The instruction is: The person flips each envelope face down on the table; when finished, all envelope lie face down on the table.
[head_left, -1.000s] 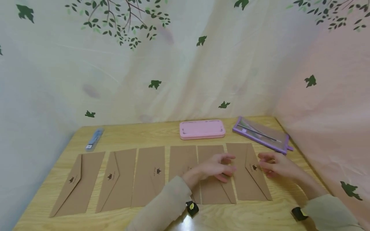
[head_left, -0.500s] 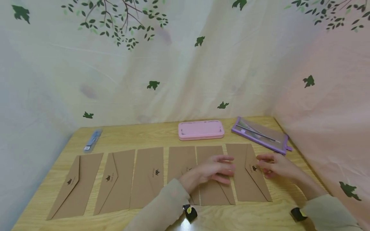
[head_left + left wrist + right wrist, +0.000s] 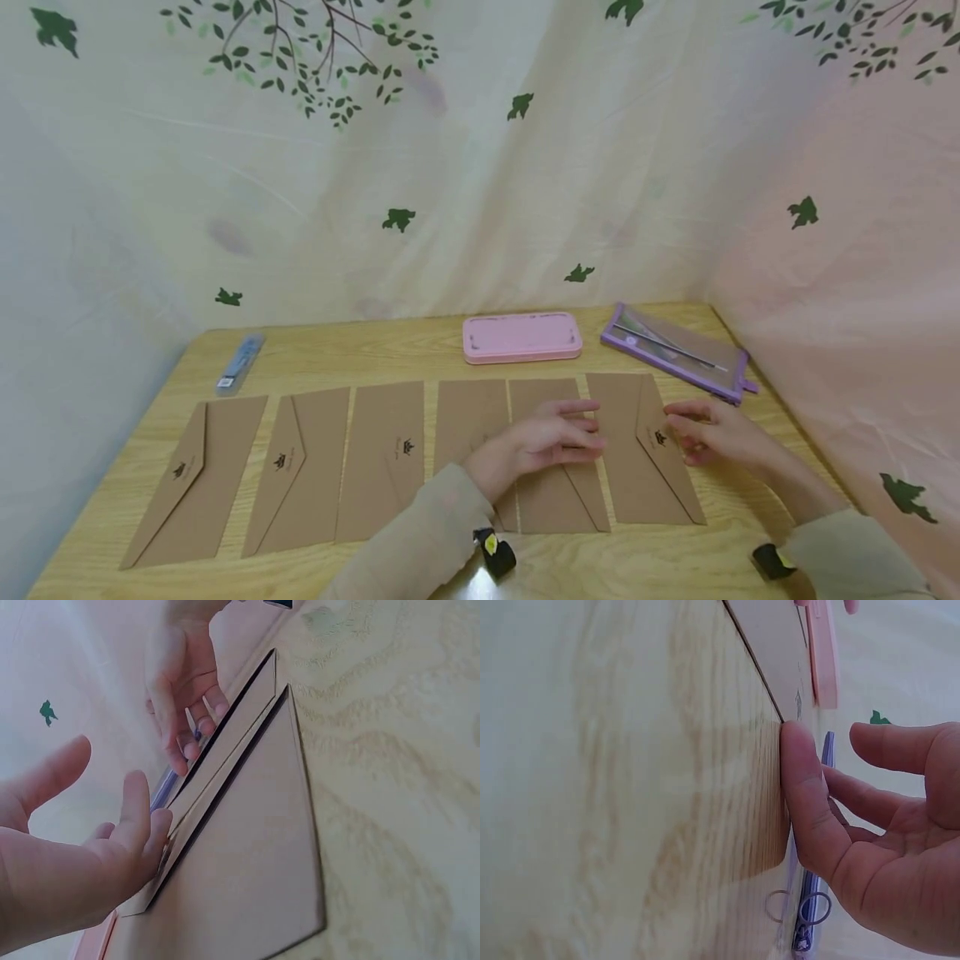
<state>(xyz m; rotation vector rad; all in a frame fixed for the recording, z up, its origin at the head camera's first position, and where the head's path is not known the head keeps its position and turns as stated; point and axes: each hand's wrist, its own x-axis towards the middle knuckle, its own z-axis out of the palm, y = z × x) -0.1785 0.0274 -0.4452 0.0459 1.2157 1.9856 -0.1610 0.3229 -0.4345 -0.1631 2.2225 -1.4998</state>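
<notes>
Several brown paper envelopes lie side by side in a row in the head view. Over the second from the right, an envelope [image 3: 555, 508] with its flap toward the right, hovers my left hand [image 3: 536, 442]; its fingers are loosely extended and hold nothing. The rightmost envelope [image 3: 626, 467] bears a small crown print on its flap. At that envelope's right edge is my right hand [image 3: 720, 433], fingers slightly bent. In the right wrist view a fingertip of the right hand [image 3: 885, 825] meets the edge of the envelope [image 3: 769, 645], with nothing pinched.
Behind the row sit a pink case [image 3: 522, 337] and a purple-edged clear zip pouch [image 3: 675, 350] with thin items inside. A small blue packet [image 3: 241, 364] lies at the back left of the wooden table [image 3: 360, 350]. A patterned curtain [image 3: 465, 183] surrounds the table.
My left fingers have shifted slightly to the left, away from the rightmost envelope. The right hand stays at that envelope's edge, and the envelopes keep their places.
</notes>
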